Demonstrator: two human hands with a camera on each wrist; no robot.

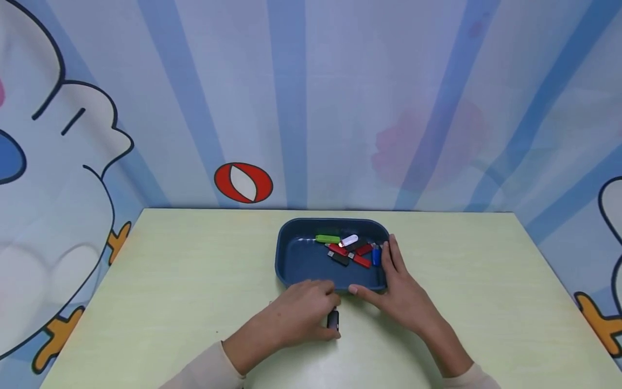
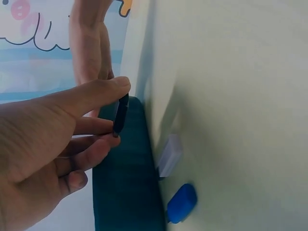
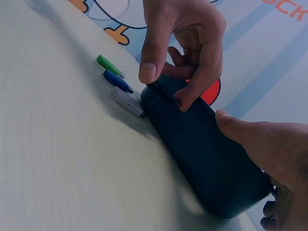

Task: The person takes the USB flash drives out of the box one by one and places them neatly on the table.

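My left hand [image 1: 303, 313] pinches a black USB flash drive [image 1: 333, 320] between thumb and fingers, just in front of a dark blue tray [image 1: 303, 262]. In the left wrist view the drive [image 2: 121, 115] is seen edge-on, thumb at one end and fingertips at the other. My right hand [image 1: 405, 297] holds the tray's near right corner, its thumb at the front rim and its fingers along the right side. Several flash drives lie heaped in the tray's right half, among them a green one [image 1: 328, 239], a white one [image 1: 349, 240] and a blue one [image 1: 376, 256].
On the table along the tray's outer wall lie a green flash drive [image 3: 109, 66], a blue one [image 3: 118, 81] and a white one [image 3: 127, 102]; the left hand mostly hides them in the head view. A cartoon-printed backdrop [image 1: 340, 108] rises behind the pale table [image 1: 194, 259].
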